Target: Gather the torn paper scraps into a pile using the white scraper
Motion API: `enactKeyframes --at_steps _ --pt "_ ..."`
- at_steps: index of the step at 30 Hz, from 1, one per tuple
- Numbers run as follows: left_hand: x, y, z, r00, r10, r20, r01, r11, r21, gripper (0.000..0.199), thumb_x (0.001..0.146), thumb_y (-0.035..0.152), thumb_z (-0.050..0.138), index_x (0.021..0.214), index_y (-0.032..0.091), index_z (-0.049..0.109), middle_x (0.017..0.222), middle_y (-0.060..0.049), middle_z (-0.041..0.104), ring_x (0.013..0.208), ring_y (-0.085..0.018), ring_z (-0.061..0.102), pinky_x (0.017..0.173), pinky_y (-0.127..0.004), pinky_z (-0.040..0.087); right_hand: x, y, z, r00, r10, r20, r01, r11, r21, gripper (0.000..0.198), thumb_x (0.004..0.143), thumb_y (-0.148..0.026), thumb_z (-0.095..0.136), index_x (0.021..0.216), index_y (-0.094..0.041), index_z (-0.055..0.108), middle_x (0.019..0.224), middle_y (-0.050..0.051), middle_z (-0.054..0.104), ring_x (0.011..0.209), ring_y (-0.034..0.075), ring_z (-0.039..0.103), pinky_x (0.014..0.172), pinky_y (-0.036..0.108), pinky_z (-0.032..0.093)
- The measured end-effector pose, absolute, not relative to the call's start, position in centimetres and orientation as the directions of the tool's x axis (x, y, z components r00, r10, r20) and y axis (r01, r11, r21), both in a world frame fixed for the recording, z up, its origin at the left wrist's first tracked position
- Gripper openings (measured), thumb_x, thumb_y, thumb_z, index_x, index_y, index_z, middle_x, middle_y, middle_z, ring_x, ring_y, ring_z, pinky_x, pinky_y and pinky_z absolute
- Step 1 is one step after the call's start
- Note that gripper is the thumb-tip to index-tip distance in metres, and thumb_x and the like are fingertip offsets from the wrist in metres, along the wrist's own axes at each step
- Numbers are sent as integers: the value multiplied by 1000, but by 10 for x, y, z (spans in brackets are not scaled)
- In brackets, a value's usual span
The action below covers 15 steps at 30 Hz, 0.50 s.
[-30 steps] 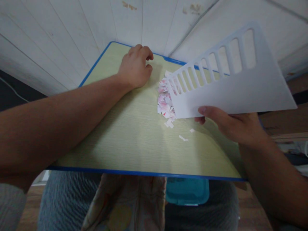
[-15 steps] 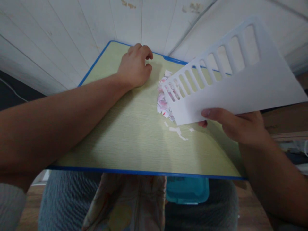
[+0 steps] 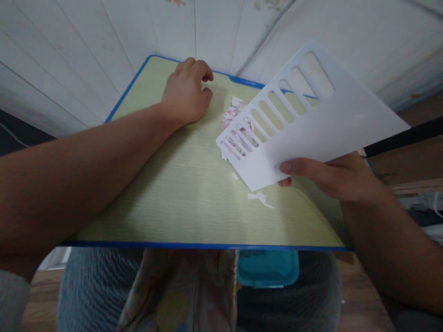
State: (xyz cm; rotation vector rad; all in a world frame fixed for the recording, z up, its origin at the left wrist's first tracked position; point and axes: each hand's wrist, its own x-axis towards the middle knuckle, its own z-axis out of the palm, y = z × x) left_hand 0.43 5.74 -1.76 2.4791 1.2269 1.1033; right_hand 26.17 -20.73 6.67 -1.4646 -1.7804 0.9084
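My right hand (image 3: 332,177) grips the lower edge of a white slotted sheet (image 3: 311,133), thumb on the near face. The stiff sheet has a row of rounded slots, graded in length, and is held tilted over the table. Its lower left corner overlaps a heap of small pink and white paper scraps (image 3: 233,110), some showing through the slots. A few loose white paper strips (image 3: 259,198) lie just in front. To the left of the heap, my left hand (image 3: 187,92) rests on the table, holding nothing, its fingers loosely curled and the thumb apart.
The pale green tabletop (image 3: 166,198) has a blue rim and stands against a white plank wall (image 3: 104,55). Below the front edge, a teal plastic container (image 3: 268,269) and a patterned cloth (image 3: 187,295) are over my lap. A cable (image 3: 263,39) runs down the wall.
My right hand has swung the sheet left and down, so it covers more of the scrap heap and its upper right end sits lower. My left hand keeps its pose on the table.
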Motion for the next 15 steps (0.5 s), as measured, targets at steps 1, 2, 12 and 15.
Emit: enactKeyframes --at_steps 1,2,12,15 --pt "3 59 -18 390 742 546 601 -654 460 45 84 20 72 118 47 81 129 -5 79 132 -39 66 122 -66 53 262 -207 68 -182 983 36 538 130 -833 31 91 -41 95 67 -29 80 70 3 81 64 27 78 62 40 67" --pt "3 59 -18 388 745 543 588 -653 476 43 83 23 73 117 49 81 128 -4 79 131 -39 65 123 -66 52 263 -207 70 -209 978 9 539 123 -833 30 91 -41 95 67 -29 80 71 4 82 65 28 78 62 40 68" --pt "-1 58 -18 366 755 544 600 -638 482 36 84 28 72 116 42 80 130 -4 78 131 -38 65 123 -62 52 267 -200 80 -298 953 -58 468 93 -879 20 91 -31 89 73 -28 81 70 1 79 67 24 75 66 37 65" --pt "-2 59 -17 372 757 538 597 -639 485 33 86 28 71 113 45 79 127 -3 78 129 -36 64 124 -62 51 263 -198 77 -230 973 -17 449 91 -889 20 88 -27 89 71 -26 78 65 1 76 59 23 71 58 36 60"
